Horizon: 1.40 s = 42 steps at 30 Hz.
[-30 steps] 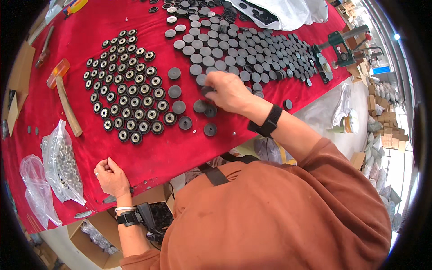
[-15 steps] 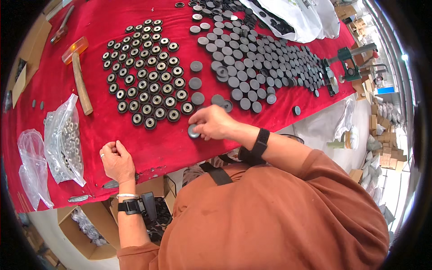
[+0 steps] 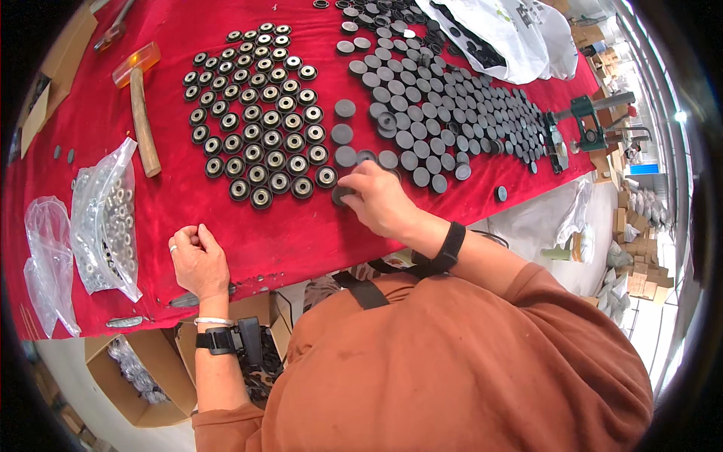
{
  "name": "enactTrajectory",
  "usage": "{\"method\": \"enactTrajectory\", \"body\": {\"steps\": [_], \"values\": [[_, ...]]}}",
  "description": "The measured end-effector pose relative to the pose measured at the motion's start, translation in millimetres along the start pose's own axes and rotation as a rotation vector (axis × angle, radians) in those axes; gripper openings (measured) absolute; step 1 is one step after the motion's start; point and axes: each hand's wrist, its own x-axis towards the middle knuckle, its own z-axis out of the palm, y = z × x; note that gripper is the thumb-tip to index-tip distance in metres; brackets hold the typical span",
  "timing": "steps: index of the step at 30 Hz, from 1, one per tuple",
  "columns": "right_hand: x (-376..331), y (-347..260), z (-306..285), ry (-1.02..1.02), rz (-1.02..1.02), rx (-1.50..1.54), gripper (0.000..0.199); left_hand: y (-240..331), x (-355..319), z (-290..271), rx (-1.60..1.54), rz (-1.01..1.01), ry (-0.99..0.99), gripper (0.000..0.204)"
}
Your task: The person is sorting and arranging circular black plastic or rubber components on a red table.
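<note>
On a table spread with red cloth (image 3: 248,233), grey discs (image 3: 431,111) covered the far right, with a cluster of metal-centred wheels (image 3: 271,119) to their left. Near the middle, a person's right hand (image 3: 382,202) pinched a dark disc (image 3: 339,196) just beside the cluster's near right wheel; the left hand (image 3: 202,267), near left, curled its fingers inward, any grip impossible to tell.
</note>
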Motion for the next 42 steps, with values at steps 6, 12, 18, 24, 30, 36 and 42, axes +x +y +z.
{"method": "enactTrajectory", "body": {"steps": [6, 12, 18, 24, 30, 36, 42], "values": [[0.2, -1.3, 1.6, -0.110, -0.115, -0.131, 0.026, 4.0, 0.4, -2.7, 0.009, -0.023, -0.036, 0.013], [9.4, -3.4, 3.1, 0.056, -0.097, 0.026, 0.029, 2.1, -1.2, -1.6, 0.017, -0.016, -0.015, 0.012], [8.6, -3.1, 10.5, 0.089, -0.137, 0.084, 0.030, 0.4, -1.0, 0.5, 0.006, -0.022, -0.001, 0.013], [29.8, 0.3, 25.4, 0.251, -0.352, -0.073, 0.028, 0.5, -0.4, 1.0, 0.014, -0.006, -0.001, 0.012], [30.2, 3.0, 30.3, 0.130, -0.454, -0.413, 0.026, 3.6, 0.0, -1.4, 0.025, -0.036, -0.033, 0.013], [35.6, -5.9, 17.4, -0.161, -0.519, -0.622, 0.018, 5.6, 0.2, -1.7, 0.006, -0.047, -0.026, 0.012], [30.3, -8.4, 15.4, -0.164, -0.406, -0.584, 0.024, -0.6, -0.4, 2.4, -0.008, -0.023, -0.002, 0.013]]}}
